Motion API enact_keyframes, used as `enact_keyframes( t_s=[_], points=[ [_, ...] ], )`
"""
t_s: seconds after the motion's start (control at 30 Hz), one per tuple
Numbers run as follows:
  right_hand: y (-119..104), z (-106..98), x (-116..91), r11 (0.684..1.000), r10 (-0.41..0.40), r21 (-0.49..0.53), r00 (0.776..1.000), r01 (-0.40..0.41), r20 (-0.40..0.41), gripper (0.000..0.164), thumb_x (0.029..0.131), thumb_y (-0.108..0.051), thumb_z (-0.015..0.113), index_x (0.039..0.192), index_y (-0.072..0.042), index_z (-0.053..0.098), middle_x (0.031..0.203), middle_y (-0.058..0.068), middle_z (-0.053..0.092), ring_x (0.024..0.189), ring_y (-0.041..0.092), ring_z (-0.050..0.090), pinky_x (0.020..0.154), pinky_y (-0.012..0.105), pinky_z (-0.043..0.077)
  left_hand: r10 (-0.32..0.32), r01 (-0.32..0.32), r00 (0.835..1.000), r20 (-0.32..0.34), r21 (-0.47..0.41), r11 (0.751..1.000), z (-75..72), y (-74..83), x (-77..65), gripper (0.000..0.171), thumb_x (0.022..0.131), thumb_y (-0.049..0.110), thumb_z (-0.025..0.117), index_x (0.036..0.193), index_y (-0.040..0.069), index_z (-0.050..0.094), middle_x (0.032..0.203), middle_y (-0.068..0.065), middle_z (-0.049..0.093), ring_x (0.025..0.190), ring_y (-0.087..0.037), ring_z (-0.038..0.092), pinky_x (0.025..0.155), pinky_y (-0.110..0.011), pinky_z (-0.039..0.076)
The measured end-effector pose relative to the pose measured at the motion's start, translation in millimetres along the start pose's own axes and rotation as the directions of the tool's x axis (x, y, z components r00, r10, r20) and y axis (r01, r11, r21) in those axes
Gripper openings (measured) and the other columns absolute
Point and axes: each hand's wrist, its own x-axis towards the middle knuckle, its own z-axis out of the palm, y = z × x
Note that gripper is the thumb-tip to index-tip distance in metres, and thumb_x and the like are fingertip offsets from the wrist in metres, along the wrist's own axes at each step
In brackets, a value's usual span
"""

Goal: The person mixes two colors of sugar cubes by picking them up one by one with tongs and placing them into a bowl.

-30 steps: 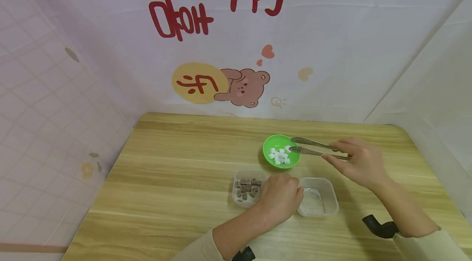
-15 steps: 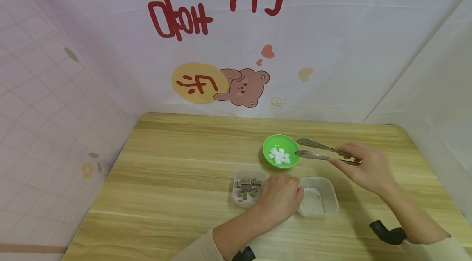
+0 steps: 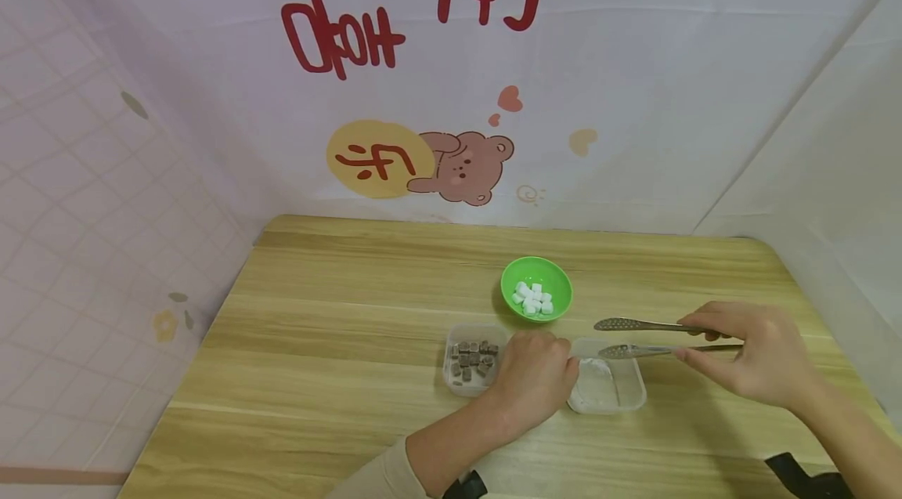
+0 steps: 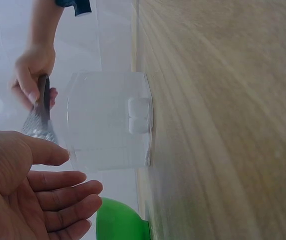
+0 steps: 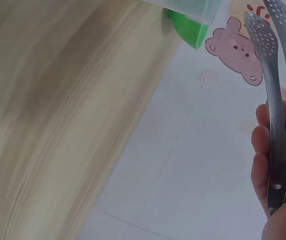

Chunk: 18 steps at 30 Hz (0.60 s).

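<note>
My right hand (image 3: 764,350) holds metal tongs (image 3: 637,350) with perforated tips. The tips stand apart over the back rim of a clear plastic container (image 3: 620,389), with nothing visible between them. At that container's left wall, my left hand (image 3: 535,377) pinches the rim, its thumb on one side and the fingers on the other. Through the wall in the left wrist view, two white pieces (image 4: 138,115) show low inside. Behind stands a green bowl (image 3: 510,287) holding several white marshmallow-like pieces (image 3: 533,298).
Left of my left hand sits another clear container (image 3: 451,385) with several small brown cubes (image 3: 474,359). All stand on a wood-grain table (image 3: 317,311). A white printed cloth (image 3: 634,92) hangs behind the table's back edge and along its sides.
My right hand has moved right and toward the front, carrying the tongs from over the green bowl to the right-hand container. A white piece between the tips is gone. The left hand stays put.
</note>
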Motion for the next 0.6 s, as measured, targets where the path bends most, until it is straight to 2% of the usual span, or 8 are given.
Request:
enact_keyframes(
  t_s=[0.07, 0.13, 0.23, 0.3, 0.37, 0.6],
  points=[
    [-1.3, -1.6, -1.1, 0.999, -0.04, -0.007, 0.999, 0.04, 0.02, 0.031, 0.072, -0.042, 0.089, 0.09, -0.019, 0.08, 0.084, -0.008, 0.075, 0.063, -0.005, 0.059, 0.054, 0.017, 0.047, 0.002, -0.002, 1.0, -0.006, 0.0, 1.0, 0.0, -0.2, -0.1, 0.043, 0.095, 0.024, 0.074, 0.058, 0.018, 0.054, 0.053, 0.008, 0.046, 0.05, -0.007, 0.045, 0.056, -0.025, 0.041],
    [-2.9, -1.6, -2.2, 0.997, -0.067, -0.022, 0.996, 0.068, 0.052, 0.03, 0.074, -0.044, 0.088, 0.09, -0.02, 0.08, 0.085, -0.011, 0.074, 0.063, -0.006, 0.059, 0.053, 0.016, 0.047, 0.004, -0.004, 1.0, -0.012, -0.005, 1.0, 0.2, -0.5, -0.4, 0.043, 0.095, 0.023, 0.074, 0.057, 0.019, 0.053, 0.053, 0.009, 0.045, 0.05, -0.007, 0.044, 0.057, -0.025, 0.041],
    [-6.3, 0.5, -2.4, 0.995, -0.097, -0.028, 0.991, 0.1, 0.097, 0.03, 0.069, -0.039, 0.091, 0.089, -0.021, 0.08, 0.085, -0.013, 0.073, 0.064, -0.006, 0.06, 0.053, 0.015, 0.046, 0.007, -0.008, 1.0, -0.023, -0.006, 1.0, 0.3, -0.7, -0.9, 0.045, 0.095, 0.023, 0.074, 0.056, 0.019, 0.051, 0.052, 0.009, 0.043, 0.049, -0.006, 0.042, 0.057, -0.024, 0.041],
    [-9.3, 2.9, -1.8, 0.993, -0.104, -0.034, 0.985, 0.11, 0.135, 0.032, 0.061, -0.031, 0.093, 0.088, -0.022, 0.079, 0.085, -0.016, 0.071, 0.065, -0.007, 0.059, 0.053, 0.015, 0.046, 0.006, -0.006, 1.0, -0.022, -0.009, 1.0, 0.1, -0.7, -1.0, 0.045, 0.095, 0.022, 0.074, 0.056, 0.019, 0.051, 0.052, 0.01, 0.042, 0.049, -0.006, 0.041, 0.058, -0.024, 0.041],
    [-12.6, 5.9, 0.2, 0.992, -0.113, -0.036, 0.981, 0.12, 0.161, 0.035, 0.057, -0.03, 0.094, 0.087, -0.022, 0.079, 0.085, -0.017, 0.07, 0.065, -0.007, 0.057, 0.052, 0.015, 0.044, 0.004, -0.004, 1.0, -0.021, -0.008, 1.0, 0.1, -0.5, -0.8, 0.045, 0.095, 0.023, 0.074, 0.056, 0.019, 0.052, 0.052, 0.01, 0.042, 0.05, -0.006, 0.041, 0.059, -0.024, 0.042],
    [-23.7, 20.0, 7.7, 0.987, -0.132, -0.05, 0.957, 0.15, 0.257, 0.032, 0.054, -0.029, 0.094, 0.08, -0.023, 0.076, 0.08, -0.022, 0.063, 0.066, -0.011, 0.046, 0.051, 0.014, 0.038, 0.008, -0.008, 1.0, -0.019, -0.014, 1.0, -0.1, 0.1, -0.8, 0.045, 0.095, 0.023, 0.074, 0.056, 0.019, 0.052, 0.052, 0.01, 0.042, 0.049, -0.005, 0.04, 0.059, -0.024, 0.042]
  ],
)
